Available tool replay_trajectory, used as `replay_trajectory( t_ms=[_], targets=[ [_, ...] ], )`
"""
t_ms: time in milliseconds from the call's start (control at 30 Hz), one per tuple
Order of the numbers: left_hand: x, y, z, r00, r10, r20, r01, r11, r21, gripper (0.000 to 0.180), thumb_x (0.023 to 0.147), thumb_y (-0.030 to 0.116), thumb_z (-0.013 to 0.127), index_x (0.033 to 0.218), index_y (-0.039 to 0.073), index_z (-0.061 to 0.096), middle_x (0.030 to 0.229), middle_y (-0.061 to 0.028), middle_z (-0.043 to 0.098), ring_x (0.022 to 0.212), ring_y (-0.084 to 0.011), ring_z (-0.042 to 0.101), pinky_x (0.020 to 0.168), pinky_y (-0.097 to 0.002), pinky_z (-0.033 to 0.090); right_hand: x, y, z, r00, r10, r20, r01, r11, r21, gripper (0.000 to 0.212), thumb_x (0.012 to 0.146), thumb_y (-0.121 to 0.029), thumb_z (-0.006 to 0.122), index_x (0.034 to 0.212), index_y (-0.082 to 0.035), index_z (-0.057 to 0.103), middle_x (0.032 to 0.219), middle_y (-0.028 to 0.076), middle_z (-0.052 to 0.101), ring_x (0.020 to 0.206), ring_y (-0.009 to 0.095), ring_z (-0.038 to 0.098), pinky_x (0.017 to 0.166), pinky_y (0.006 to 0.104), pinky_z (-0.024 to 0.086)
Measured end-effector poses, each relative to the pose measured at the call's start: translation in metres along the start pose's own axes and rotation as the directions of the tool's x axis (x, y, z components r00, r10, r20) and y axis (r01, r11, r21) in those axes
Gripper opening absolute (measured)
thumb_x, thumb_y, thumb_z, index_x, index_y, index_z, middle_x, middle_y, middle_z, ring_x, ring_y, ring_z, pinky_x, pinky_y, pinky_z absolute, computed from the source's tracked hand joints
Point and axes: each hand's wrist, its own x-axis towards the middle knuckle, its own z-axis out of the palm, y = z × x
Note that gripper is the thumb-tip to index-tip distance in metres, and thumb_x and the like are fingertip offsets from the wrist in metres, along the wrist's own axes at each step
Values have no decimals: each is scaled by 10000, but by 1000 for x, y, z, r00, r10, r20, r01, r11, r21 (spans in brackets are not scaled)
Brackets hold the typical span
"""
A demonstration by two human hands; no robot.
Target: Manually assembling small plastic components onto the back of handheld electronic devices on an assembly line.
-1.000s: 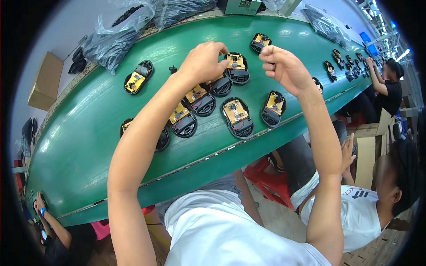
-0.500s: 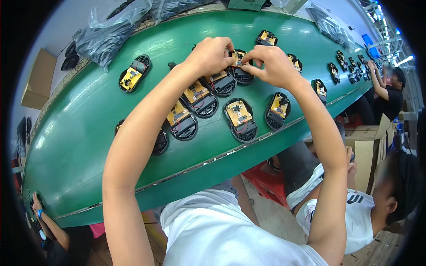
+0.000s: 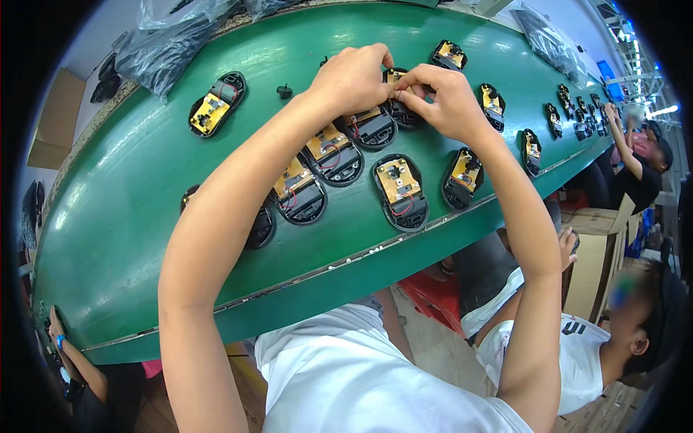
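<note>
Over an opened computer mouse [image 3: 408, 117] with a yellow circuit board, my two hands meet, their fingertips close together. My left hand [image 3: 354, 78] is closed, thumb and fingers bent at the board's left edge. From the right, my right hand [image 3: 449, 102] pinches with thumb and index finger above the same board. Whatever lies between the fingertips is too small and covered to make out. Touching this mouse on its left is another opened mouse [image 3: 375, 128], first of a slanting row. Nearer me are two separate opened mice [image 3: 401, 192] [image 3: 463, 179], red wires showing on the closer one.
More opened mice lie at the left [image 3: 217, 105], far side [image 3: 449, 55] and right [image 3: 492, 107] of the green table [image 3: 130, 238]. A small black part [image 3: 284, 92] sits past my left forearm. Plastic bags [image 3: 170, 58] line the far edge. Co-workers sit at both sides.
My left fingers have shifted from the mouse's left side to over its board, beside my right fingertips. My right thumb and index finger have drawn together. The whole view has shifted slightly.
</note>
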Motion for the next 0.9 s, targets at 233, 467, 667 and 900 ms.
replay_trajectory(
  t_ms=[233,467,667,900],
  targets=[
    [5,4,6,999,-39,-1,39,999,33,392,792,163,707,1121,-37,634,791,-115,701,761,-281,694,723,-392,538,-9,20,-8,997,-74,1,73,992,99,138,837,-120,747,948,-41,722,673,30,544,613,137,486,603,287,427],
    [0,3,9,996,93,-15,-92,996,6,410,788,168,708,1133,-40,635,805,-114,685,773,-291,681,738,-398,533,-13,31,-10,991,90,95,-117,935,335,139,871,-126,740,955,-18,715,688,-43,496,645,57,425,586,240,370],
    [2,14,8,998,22,54,-27,995,97,461,770,199,724,1175,-9,653,894,-134,671,879,-302,671,789,-401,533,-12,35,-13,987,68,144,-110,946,306,183,862,-139,740,997,-20,705,713,-52,468,663,55,418,593,239,366],
    [4,17,12,999,8,52,-14,993,121,458,774,233,714,1181,25,671,941,-140,675,942,-320,662,860,-417,528,-21,41,-29,988,151,-17,-142,954,264,368,816,-251,783,1128,-69,713,684,-28,417,637,86,411,586,267,366]
  ],
)
